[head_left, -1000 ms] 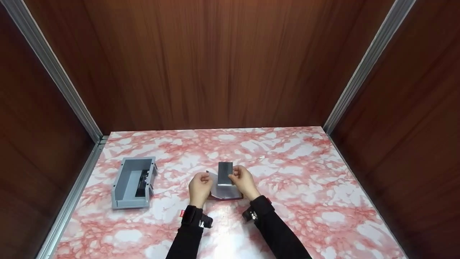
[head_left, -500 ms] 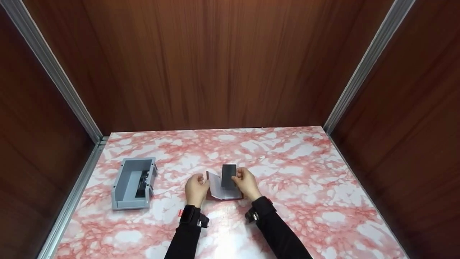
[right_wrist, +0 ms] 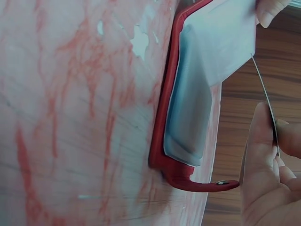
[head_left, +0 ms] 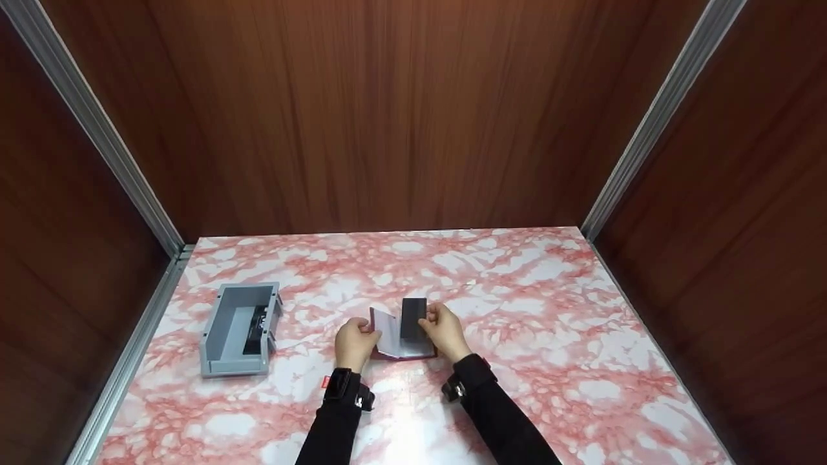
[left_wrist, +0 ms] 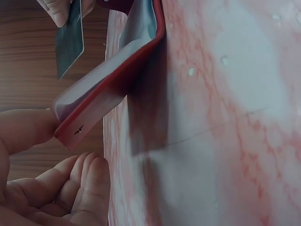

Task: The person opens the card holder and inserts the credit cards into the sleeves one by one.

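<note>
Touches, with the thumb of the loosely curled left hand (left_wrist: 47, 188), a raised corner of a red cardholder (left_wrist: 124, 77) opened at clear plastic sleeves (left_wrist: 103, 66), over a red-and-white marbled worktop (left_wrist: 225, 122), and pinches a dark card (left_wrist: 69, 47) nearby in the right hand (left_wrist: 55, 10), against a wood-grain panel (left_wrist: 28, 61).

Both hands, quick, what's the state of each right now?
Left hand: open, thumb touching the red holder.
Right hand: closed, holding the dark card.
</note>
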Action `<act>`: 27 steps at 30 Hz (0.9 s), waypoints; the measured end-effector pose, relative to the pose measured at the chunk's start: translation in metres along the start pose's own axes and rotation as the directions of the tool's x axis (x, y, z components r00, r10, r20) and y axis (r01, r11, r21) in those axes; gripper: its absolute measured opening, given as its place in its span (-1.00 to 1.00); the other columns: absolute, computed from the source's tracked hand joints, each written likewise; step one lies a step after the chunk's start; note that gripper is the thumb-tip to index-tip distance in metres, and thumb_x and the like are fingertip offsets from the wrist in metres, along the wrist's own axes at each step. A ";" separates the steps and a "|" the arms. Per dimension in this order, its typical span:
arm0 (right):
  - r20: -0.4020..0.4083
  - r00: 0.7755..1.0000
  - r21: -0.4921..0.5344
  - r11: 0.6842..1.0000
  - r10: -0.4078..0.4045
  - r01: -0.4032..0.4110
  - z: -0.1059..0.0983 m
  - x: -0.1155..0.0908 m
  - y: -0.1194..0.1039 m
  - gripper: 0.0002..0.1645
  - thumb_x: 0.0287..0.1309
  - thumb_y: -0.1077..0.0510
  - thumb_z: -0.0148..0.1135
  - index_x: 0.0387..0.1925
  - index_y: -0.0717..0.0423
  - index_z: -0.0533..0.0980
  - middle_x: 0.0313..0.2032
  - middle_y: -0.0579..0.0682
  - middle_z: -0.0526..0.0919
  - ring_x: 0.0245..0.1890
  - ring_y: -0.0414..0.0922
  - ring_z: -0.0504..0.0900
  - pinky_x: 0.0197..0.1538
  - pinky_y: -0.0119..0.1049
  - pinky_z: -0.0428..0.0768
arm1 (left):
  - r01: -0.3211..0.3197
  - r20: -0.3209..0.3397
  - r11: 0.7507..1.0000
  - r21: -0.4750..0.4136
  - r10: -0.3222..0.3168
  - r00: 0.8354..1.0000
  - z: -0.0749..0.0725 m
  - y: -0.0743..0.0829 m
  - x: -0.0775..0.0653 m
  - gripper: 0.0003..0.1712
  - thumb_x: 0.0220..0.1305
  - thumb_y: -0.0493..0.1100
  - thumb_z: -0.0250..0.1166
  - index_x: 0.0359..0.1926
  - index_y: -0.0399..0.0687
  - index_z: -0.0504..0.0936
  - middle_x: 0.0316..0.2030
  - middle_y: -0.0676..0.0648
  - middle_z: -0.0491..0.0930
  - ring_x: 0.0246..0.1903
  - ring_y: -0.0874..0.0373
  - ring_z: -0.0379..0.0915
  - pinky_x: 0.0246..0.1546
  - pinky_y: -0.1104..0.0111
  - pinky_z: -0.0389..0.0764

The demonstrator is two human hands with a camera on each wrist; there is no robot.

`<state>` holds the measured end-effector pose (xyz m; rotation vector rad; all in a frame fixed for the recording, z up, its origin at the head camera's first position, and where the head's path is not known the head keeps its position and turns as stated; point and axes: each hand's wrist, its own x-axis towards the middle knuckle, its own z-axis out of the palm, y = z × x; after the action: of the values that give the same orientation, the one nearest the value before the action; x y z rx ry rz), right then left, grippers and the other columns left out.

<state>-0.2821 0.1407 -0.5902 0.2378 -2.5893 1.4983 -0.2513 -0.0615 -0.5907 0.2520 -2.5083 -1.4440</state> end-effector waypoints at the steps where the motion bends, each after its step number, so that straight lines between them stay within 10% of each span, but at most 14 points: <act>1: 0.003 1.000 -0.001 1.000 0.001 -0.001 0.000 0.000 0.000 -0.77 0.17 0.36 0.30 -0.16 0.34 0.47 -0.38 -0.01 0.51 -0.42 -0.15 0.54 -0.41 -0.31 0.61 | -0.002 0.001 1.000 0.004 0.002 1.000 0.000 0.000 0.000 -0.64 0.01 -0.31 0.47 -0.16 -0.43 0.64 -0.32 -0.24 0.68 -0.25 -0.14 0.63 -0.11 0.09 0.57; 27: -0.018 0.990 -0.193 0.972 -0.138 0.132 0.011 -0.006 -0.001 -0.74 0.11 0.35 0.37 -0.18 0.30 0.50 -0.46 -0.07 0.48 -0.46 -0.17 0.49 -0.33 -0.26 0.53 | 0.008 -0.008 0.997 0.077 -0.008 1.000 0.003 -0.027 0.003 -0.84 -0.05 -0.37 0.37 -0.35 -0.32 0.64 -0.49 -0.07 0.56 -0.40 -0.02 0.50 -0.26 0.14 0.53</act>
<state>-0.2769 0.1314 -0.5956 0.3560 -2.6111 1.1900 -0.2541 -0.0733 -0.6149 0.2805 -2.5632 -1.3481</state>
